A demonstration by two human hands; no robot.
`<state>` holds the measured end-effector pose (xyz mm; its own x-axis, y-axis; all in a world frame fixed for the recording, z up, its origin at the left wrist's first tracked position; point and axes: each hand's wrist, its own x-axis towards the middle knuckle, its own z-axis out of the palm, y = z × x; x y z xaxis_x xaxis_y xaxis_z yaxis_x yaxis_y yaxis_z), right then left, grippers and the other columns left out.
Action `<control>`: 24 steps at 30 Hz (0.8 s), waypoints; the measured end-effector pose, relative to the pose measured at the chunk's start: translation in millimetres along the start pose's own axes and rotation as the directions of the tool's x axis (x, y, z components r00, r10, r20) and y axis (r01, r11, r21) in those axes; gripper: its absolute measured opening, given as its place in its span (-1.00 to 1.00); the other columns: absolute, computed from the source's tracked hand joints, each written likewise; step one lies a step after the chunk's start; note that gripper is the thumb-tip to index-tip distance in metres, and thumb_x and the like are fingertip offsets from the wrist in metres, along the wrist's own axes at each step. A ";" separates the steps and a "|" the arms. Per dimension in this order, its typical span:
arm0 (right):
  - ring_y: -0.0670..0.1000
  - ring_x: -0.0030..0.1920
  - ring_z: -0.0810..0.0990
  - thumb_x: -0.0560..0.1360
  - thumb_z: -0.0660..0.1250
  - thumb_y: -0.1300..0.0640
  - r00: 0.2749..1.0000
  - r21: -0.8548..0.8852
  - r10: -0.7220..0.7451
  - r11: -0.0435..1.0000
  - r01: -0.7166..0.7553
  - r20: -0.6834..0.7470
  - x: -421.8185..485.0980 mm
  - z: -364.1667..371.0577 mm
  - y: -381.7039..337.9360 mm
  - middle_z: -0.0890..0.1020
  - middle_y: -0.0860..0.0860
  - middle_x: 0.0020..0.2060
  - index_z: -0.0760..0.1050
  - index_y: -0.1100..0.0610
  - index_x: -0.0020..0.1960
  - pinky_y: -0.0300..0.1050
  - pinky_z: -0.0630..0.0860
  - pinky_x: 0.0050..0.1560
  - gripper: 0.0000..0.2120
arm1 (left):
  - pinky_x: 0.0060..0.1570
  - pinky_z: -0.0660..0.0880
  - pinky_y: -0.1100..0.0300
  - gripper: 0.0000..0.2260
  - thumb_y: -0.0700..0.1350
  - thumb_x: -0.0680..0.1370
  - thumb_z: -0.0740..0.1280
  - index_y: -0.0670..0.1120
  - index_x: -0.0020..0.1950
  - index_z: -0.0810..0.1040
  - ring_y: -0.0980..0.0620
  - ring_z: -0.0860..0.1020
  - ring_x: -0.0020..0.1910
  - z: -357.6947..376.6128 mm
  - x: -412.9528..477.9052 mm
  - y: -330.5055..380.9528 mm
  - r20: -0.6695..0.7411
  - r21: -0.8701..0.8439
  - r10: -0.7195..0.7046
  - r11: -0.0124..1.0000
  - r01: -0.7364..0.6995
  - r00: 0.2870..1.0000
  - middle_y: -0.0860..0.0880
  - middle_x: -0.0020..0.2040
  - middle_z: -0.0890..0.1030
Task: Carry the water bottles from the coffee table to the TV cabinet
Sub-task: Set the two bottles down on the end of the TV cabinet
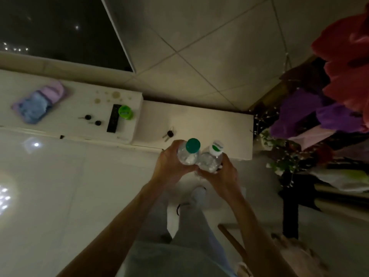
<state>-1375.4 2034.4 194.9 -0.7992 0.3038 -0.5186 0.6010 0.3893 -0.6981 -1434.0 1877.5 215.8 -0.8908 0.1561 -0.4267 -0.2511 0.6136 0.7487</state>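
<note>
Green-capped bottle (188,156) gripped by left hand (169,167), white-capped bottle (210,160) by right hand (222,177), bases hidden.

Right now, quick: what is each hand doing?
Left hand: holding the green-capped bottle.
Right hand: holding the white-capped bottle.

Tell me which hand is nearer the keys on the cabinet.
Left. The left hand, gripping the green-capped bottle, is just short of the keys; the right hand, holding the white-capped bottle, is farther right.
</note>
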 end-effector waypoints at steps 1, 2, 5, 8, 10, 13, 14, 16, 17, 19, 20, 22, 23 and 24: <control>-0.06 0.05 0.56 0.27 0.61 -0.01 1.000 -0.010 0.001 1.000 -0.001 0.008 8.8 -0.4 4.6 0.62 -0.02 0.15 0.42 0.05 0.32 -0.22 0.41 0.00 -0.31 | -0.04 0.46 0.21 -0.33 0.03 0.23 0.60 0.00 0.27 0.45 0.08 0.56 0.01 6.4 7.5 -2.6 0.008 0.002 -0.006 1.000 0.006 1.000 0.06 0.09 0.61; -0.05 0.07 0.56 0.27 0.61 -0.02 1.000 -0.027 0.004 1.000 -0.004 0.013 17.8 -0.1 10.3 0.61 -0.02 0.16 0.41 0.05 0.33 -0.21 0.41 0.02 -0.30 | -0.01 0.48 0.19 -0.33 0.04 0.23 0.60 0.00 0.28 0.44 0.06 0.56 0.03 12.9 15.1 -6.1 0.021 0.007 -0.017 1.000 0.017 1.000 0.04 0.11 0.61; 0.01 0.15 0.59 0.26 0.62 -0.02 1.000 -0.060 0.019 0.998 -0.018 0.020 49.0 8.9 34.7 0.61 -0.01 0.18 0.42 0.03 0.32 -0.13 0.50 0.10 -0.30 | -0.02 0.45 0.23 -0.31 0.04 0.23 0.60 0.00 0.29 0.42 0.09 0.54 0.03 35.2 41.9 -24.5 0.059 0.013 -0.060 0.998 0.059 0.996 0.03 0.12 0.61; 0.00 0.16 0.59 0.23 0.61 -0.09 0.999 -0.087 0.044 0.995 -0.042 0.021 84.2 30.1 71.0 0.61 -0.05 0.18 0.41 -0.03 0.32 0.00 0.57 0.15 -0.27 | -0.03 0.39 0.27 -0.31 0.04 0.22 0.60 0.00 0.28 0.43 0.05 0.56 0.08 65.1 73.1 -54.9 0.078 0.029 -0.104 0.994 0.102 0.991 0.03 0.14 0.62; -0.01 0.18 0.58 0.23 0.60 -0.12 0.998 -0.100 0.053 0.994 -0.049 0.040 108.1 45.7 98.7 0.60 -0.07 0.20 0.39 -0.06 0.33 0.04 0.57 0.17 -0.26 | 0.00 0.38 0.29 -0.31 0.05 0.23 0.60 -0.01 0.28 0.43 0.05 0.56 0.12 86.4 94.4 -78.8 0.087 0.053 -0.129 0.991 0.125 0.988 0.03 0.15 0.61; -0.02 0.17 0.58 0.26 0.60 -0.08 0.994 -0.102 0.065 0.993 -0.056 0.083 144.0 66.7 138.4 0.61 -0.06 0.19 0.40 -0.03 0.31 0.03 0.57 0.17 -0.31 | 0.03 0.40 0.26 -0.31 0.08 0.22 0.60 0.01 0.28 0.43 0.04 0.56 0.13 118.8 128.5 -115.8 0.100 0.090 -0.170 0.983 0.161 0.980 0.05 0.15 0.61; -0.02 0.18 0.58 0.27 0.60 -0.08 0.993 -0.114 0.063 0.992 -0.052 0.098 156.0 73.5 150.5 0.61 -0.05 0.20 0.40 -0.02 0.32 0.03 0.56 0.17 -0.31 | 0.03 0.41 0.24 -0.31 0.09 0.22 0.60 0.01 0.28 0.43 0.03 0.57 0.14 129.2 140.0 -128.8 0.104 0.103 -0.178 0.981 0.167 0.979 0.04 0.16 0.61; 0.00 0.20 0.57 0.28 0.57 -0.11 0.990 -0.144 0.062 0.989 -0.043 0.125 180.5 84.7 173.8 0.60 -0.04 0.21 0.38 -0.03 0.34 0.04 0.55 0.18 -0.29 | 0.03 0.41 0.25 -0.31 0.07 0.23 0.60 0.01 0.28 0.44 -0.01 0.57 0.15 149.0 163.3 -150.4 0.107 0.119 -0.197 0.976 0.184 0.975 0.00 0.17 0.62; 0.00 0.21 0.56 0.28 0.56 -0.12 0.990 -0.151 0.058 0.988 -0.038 0.130 193.5 89.4 184.5 0.59 -0.05 0.22 0.36 -0.05 0.35 0.05 0.55 0.19 -0.28 | 0.03 0.40 0.25 -0.32 0.04 0.23 0.60 -0.01 0.29 0.44 -0.02 0.57 0.15 158.0 175.7 -159.4 0.106 0.122 -0.200 0.975 0.187 0.974 -0.02 0.17 0.62; -0.01 0.22 0.54 0.27 0.57 -0.11 0.991 -0.156 0.053 0.987 -0.033 0.126 222.0 96.8 199.7 0.58 -0.07 0.23 0.34 -0.08 0.36 0.02 0.54 0.19 -0.26 | 0.02 0.38 0.26 -0.31 0.00 0.23 0.61 -0.04 0.30 0.44 -0.03 0.57 0.15 173.5 201.8 -174.0 0.106 0.140 -0.181 0.976 0.166 0.978 -0.04 0.18 0.62; -0.01 0.22 0.54 0.27 0.58 -0.09 0.992 -0.152 0.052 0.988 -0.034 0.116 235.9 99.5 205.7 0.58 -0.07 0.23 0.34 -0.08 0.36 0.01 0.54 0.19 -0.26 | 0.02 0.37 0.27 -0.31 -0.01 0.24 0.61 -0.05 0.30 0.44 -0.02 0.57 0.14 180.3 213.5 -179.4 0.105 0.147 -0.165 0.978 0.148 0.981 -0.04 0.18 0.62; -0.02 0.20 0.55 0.26 0.60 -0.05 0.997 -0.126 0.036 0.992 -0.028 0.066 262.7 102.4 213.6 0.58 -0.07 0.22 0.36 -0.06 0.35 -0.03 0.55 0.17 -0.26 | -0.01 0.34 0.36 -0.31 0.00 0.24 0.61 -0.06 0.30 0.43 0.07 0.54 0.08 192.2 237.6 -185.5 0.105 0.150 -0.119 0.983 0.102 0.987 -0.02 0.18 0.62; -0.02 0.18 0.56 0.26 0.60 -0.03 0.999 -0.111 0.031 0.993 -0.027 0.028 275.6 102.6 216.2 0.59 -0.07 0.20 0.37 -0.04 0.35 -0.07 0.56 0.13 -0.27 | -0.07 0.32 0.43 -0.32 -0.01 0.25 0.60 -0.05 0.30 0.42 0.13 0.50 0.04 197.9 249.4 -186.4 0.105 0.150 -0.097 0.985 0.081 0.990 -0.01 0.17 0.61; -0.04 0.16 0.56 0.25 0.61 -0.02 1.000 -0.095 0.022 0.995 -0.023 -0.014 288.6 102.4 217.6 0.58 -0.08 0.18 0.38 -0.02 0.34 -0.16 0.55 0.07 -0.27 | -0.12 0.29 0.48 -0.32 -0.01 0.25 0.60 -0.05 0.30 0.42 0.17 0.46 0.02 203.5 261.5 -186.5 0.106 0.146 -0.077 0.987 0.062 0.991 0.01 0.17 0.61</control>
<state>-1476.3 2117.7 -157.2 -0.7857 0.3247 -0.5265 0.6175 0.4629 -0.6360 -1543.1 1961.4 -138.7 -0.8237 0.1892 -0.5346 -0.2476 0.7281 0.6392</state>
